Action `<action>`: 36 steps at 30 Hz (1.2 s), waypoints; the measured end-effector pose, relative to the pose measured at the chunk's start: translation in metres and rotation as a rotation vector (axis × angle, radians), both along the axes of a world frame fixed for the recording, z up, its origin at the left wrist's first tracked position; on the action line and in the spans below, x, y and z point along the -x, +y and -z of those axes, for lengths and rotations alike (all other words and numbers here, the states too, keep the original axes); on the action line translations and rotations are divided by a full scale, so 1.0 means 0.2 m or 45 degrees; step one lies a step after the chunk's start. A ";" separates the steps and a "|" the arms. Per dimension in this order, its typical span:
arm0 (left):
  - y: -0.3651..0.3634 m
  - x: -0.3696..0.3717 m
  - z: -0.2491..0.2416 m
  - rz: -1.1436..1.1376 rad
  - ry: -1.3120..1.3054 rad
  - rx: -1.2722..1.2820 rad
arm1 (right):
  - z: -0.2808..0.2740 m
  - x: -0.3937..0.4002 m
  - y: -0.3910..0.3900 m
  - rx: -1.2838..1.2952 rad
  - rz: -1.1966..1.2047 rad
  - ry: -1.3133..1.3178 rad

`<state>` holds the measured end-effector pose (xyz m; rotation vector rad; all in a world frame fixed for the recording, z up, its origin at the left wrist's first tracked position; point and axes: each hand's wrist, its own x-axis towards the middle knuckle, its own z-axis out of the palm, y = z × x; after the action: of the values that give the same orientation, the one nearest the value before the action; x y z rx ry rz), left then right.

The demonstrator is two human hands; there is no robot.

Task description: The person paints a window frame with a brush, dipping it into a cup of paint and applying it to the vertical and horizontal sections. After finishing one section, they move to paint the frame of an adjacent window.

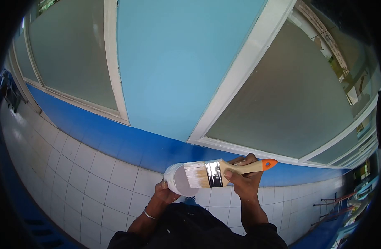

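**Brush gripped over cup, both hands closed**

Gripping paintbrush (223, 170) in right hand (244, 180), fingers wrapped round wooden handle just behind metal band, thumb on near side. Handle pointing right and slightly up, orange tip sticking out past knuckles. Bristles white with paint, pointing left, laid across mouth of cup (179, 179), touching or just over rim; hard to tell which.

Holding cup in left hand (164, 191), closed round its lower side from below, fingers curled under. Cup tilted, mouth facing camera and right, grey-white inside. Only a few fingertips visible at cup edge, rest tucked behind it.

Right forearm coming up near vertical from bottom of frame, wrist bent a little left. Left forearm rising at a slant from lower left, thin bracelet (149, 214) on wrist. Both arms cut off by dark sleeves (199, 232) at bottom edge; elbows out of view.

Held in front of wall: white tiles (95, 178) below, dark blue band (128, 145) above, light blue panel (174, 62) between white-framed windows (290, 95) with frosted glass. Strong lens curve, corners dark. Red frame-like object (331, 207) at far right, too small and warped to identify. Paint level in cup not readable.
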<state>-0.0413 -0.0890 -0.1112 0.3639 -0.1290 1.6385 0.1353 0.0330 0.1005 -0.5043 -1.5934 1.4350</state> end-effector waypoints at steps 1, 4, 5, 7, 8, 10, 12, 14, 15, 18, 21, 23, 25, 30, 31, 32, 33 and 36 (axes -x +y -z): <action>0.00 0.00 0.00 0.004 -0.014 -0.003 | 0.00 0.00 0.00 -0.022 -0.014 0.053; 0.00 0.00 -0.02 -0.053 -0.006 0.034 | -0.03 0.01 -0.01 -0.047 -0.065 0.223; 0.00 -0.01 -0.03 -0.084 0.006 0.054 | -0.03 0.01 -0.02 -0.061 -0.082 0.190; -0.01 -0.02 -0.03 -0.077 -0.012 0.054 | -0.03 0.02 -0.02 -0.091 -0.114 0.124; -0.01 -0.02 -0.03 -0.071 -0.021 0.053 | -0.02 0.03 -0.02 -0.084 -0.122 0.077; -0.02 -0.01 -0.10 -0.024 -0.036 -0.005 | -0.01 0.05 -0.02 -0.077 -0.137 -0.017; -0.03 -0.01 -0.11 -0.015 -0.047 -0.024 | -0.03 0.06 -0.03 -0.050 -0.109 -0.093; -0.03 -0.01 -0.05 -0.041 -0.051 -0.001 | -0.03 0.06 -0.04 -0.075 -0.080 -0.147; -0.04 -0.01 -0.05 -0.054 -0.046 0.022 | -0.03 0.05 -0.04 -0.113 -0.065 -0.165; -0.04 -0.02 -0.05 -0.066 -0.043 0.067 | -0.03 0.03 -0.03 -0.137 -0.031 -0.198; -0.04 -0.03 -0.01 -0.060 -0.045 0.079 | -0.04 0.01 -0.03 -0.098 0.008 -0.205; -0.03 -0.05 -0.05 -0.072 -0.023 0.116 | -0.05 0.00 -0.03 -0.057 0.041 -0.199; -0.02 -0.05 -0.03 -0.066 -0.022 0.101 | -0.06 -0.02 -0.02 -0.006 0.071 -0.187; -0.02 -0.07 -0.06 -0.058 -0.041 0.078 | -0.03 -0.06 0.00 0.033 0.135 -0.095; -0.02 -0.07 -0.05 -0.053 -0.037 0.082 | -0.02 -0.07 0.00 0.032 0.146 -0.066; -0.03 -0.06 -0.04 -0.047 -0.033 0.086 | -0.01 -0.08 0.00 0.041 0.163 -0.059; -0.03 -0.06 -0.03 -0.037 -0.029 0.076 | 0.00 -0.09 0.00 0.050 0.180 -0.051; -0.03 -0.04 0.01 -0.005 -0.034 0.041 | -0.01 -0.11 0.01 0.053 0.268 0.011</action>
<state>-0.0334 -0.0941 -0.1131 0.3181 -0.1222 1.6477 0.1568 0.0356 0.1029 -0.6685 -1.4597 1.3113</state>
